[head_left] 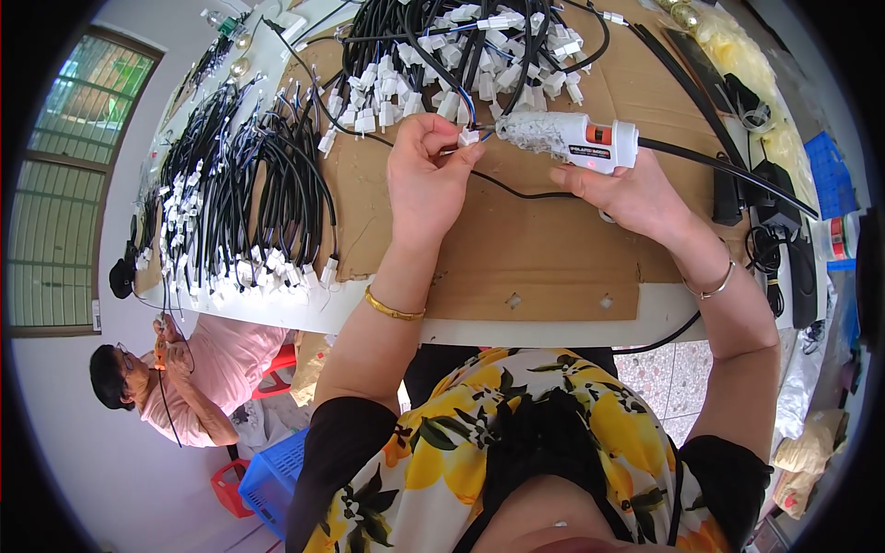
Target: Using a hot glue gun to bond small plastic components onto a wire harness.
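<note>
Between the thumb and fingers of my left hand (428, 175) is a small white connector (468, 137), with thin coloured wires running up from it into a black cable. My right hand (636, 195) grips a white glue gun (608, 146), its front coated in glue residue and its nozzle pointing left. The nozzle tip is right at the connector's wire end; whether they touch I cannot make out. A black stick or cable extends from the gun's back end. Beyond both hands lies a heap of black cables with white connectors (378, 88).
Cardboard (535, 276) covers the white table. Bundled black cables (286, 175) lie at the left. Black adapters (774, 194) and a coiled cord sit on the right, near yellowish plastic bags (737, 55). A co-worker in pink (212, 369) works at the lower left, beside a blue crate (275, 479).
</note>
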`<move>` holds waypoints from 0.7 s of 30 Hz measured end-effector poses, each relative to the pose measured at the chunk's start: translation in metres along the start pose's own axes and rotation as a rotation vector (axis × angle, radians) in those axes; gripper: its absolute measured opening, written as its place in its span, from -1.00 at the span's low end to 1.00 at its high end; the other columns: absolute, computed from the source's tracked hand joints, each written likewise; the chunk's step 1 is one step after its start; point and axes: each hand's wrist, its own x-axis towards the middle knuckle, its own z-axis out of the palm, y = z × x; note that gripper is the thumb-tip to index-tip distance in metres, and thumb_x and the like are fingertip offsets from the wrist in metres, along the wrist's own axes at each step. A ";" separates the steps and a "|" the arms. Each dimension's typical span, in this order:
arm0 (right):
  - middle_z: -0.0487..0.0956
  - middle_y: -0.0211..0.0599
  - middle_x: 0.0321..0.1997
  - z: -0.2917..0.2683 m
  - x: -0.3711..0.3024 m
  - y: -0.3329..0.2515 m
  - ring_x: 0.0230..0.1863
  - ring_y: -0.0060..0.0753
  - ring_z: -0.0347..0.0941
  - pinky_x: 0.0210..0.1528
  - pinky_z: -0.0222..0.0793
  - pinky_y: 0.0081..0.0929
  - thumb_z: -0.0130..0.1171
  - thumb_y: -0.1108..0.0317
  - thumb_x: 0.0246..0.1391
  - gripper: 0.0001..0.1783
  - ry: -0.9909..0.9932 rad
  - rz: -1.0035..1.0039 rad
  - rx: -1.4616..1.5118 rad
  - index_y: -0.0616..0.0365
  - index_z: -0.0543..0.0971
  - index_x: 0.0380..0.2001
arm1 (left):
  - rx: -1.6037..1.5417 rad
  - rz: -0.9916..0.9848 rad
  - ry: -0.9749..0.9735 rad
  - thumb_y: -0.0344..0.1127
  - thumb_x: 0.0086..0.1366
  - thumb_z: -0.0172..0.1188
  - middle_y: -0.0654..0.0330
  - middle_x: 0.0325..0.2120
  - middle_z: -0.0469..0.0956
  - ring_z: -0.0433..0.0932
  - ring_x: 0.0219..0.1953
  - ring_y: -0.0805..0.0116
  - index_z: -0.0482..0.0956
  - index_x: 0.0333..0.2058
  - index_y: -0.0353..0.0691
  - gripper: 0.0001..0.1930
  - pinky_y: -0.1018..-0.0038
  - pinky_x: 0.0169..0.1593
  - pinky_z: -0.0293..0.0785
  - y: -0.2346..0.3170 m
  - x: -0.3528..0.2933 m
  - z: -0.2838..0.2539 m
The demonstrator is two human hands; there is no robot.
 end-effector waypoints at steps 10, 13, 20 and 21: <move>0.36 -0.60 -0.65 0.000 0.001 0.000 -0.64 -0.82 0.12 -0.64 0.07 -0.77 0.22 0.30 -0.14 -0.77 0.007 -0.049 0.026 0.18 0.44 -0.46 | 0.019 0.046 -0.036 -0.70 0.01 0.04 0.10 -0.42 0.48 0.48 -0.36 0.47 0.25 -0.36 -0.32 -0.76 0.62 -0.26 0.41 0.006 -0.003 0.002; 0.36 -0.60 -0.65 -0.001 0.000 -0.001 -0.65 -0.82 0.12 -0.65 0.07 -0.76 0.22 0.29 -0.15 -0.77 0.014 -0.042 0.014 0.18 0.44 -0.46 | -0.027 0.076 -0.071 -0.69 0.05 -0.02 0.10 -0.40 0.45 0.47 -0.33 0.45 0.24 -0.34 -0.32 -0.79 0.58 -0.22 0.43 0.006 -0.003 0.001; 0.36 -0.61 -0.65 -0.003 0.002 0.001 -0.66 -0.85 0.11 -0.68 0.04 -0.79 0.22 0.30 -0.15 -0.76 0.015 -0.059 0.101 0.18 0.46 -0.41 | -0.035 0.132 -0.051 -0.65 0.07 -0.03 0.15 -0.47 0.42 0.50 -0.43 0.46 0.25 -0.34 -0.33 -0.82 0.69 -0.41 0.37 -0.001 -0.001 -0.001; 0.36 -0.61 -0.65 -0.004 0.002 0.001 -0.66 -0.86 0.11 -0.68 0.03 -0.80 0.21 0.31 -0.15 -0.76 0.015 -0.061 0.116 0.18 0.46 -0.40 | -0.044 0.134 -0.054 -0.65 0.08 -0.03 0.15 -0.47 0.42 0.50 -0.43 0.45 0.24 -0.33 -0.33 -0.82 0.69 -0.42 0.37 -0.001 -0.001 0.000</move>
